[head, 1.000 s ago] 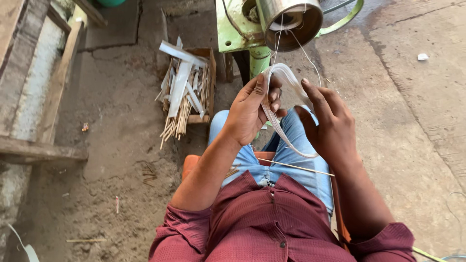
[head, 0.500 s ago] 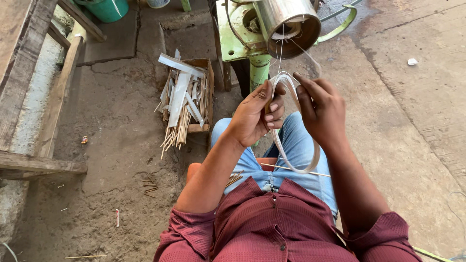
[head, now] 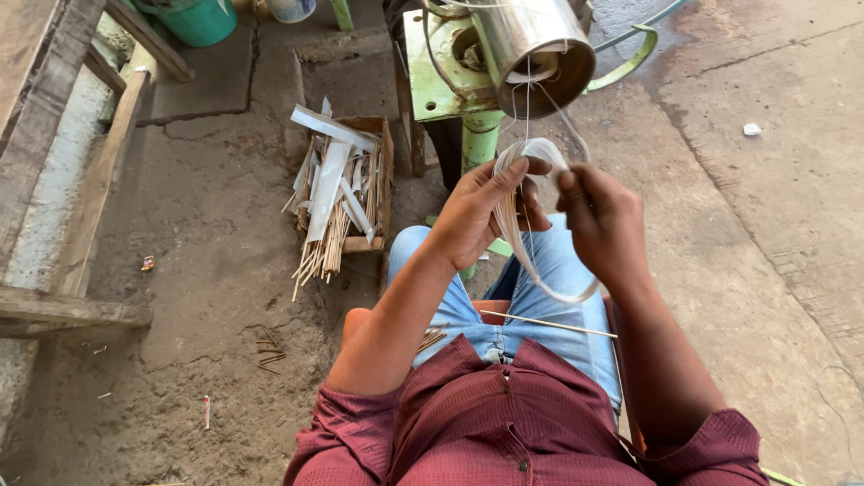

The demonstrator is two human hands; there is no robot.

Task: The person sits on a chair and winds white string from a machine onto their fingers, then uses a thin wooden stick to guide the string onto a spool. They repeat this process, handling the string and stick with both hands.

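Note:
I sit with both hands raised in front of a green machine (head: 443, 79) that has a shiny metal drum (head: 540, 49). My left hand (head: 477, 211) and my right hand (head: 601, 216) both grip a loop of thin pale strips (head: 531, 261) that hangs down over my blue jeans. Fine threads run from the loop up to the drum's mouth. A thin stick (head: 549, 324) lies across my lap.
A small wooden crate (head: 346, 193) of pale strips and sticks stands on the dirt floor to my left. Wooden beams (head: 72, 198) line the far left. A green bucket (head: 193, 18) stands at the top. Concrete floor (head: 774, 225) lies to the right.
Both hands have risen a little toward the drum, and the loop now hangs shorter below them. The view has tilted so more of the floor on the left shows.

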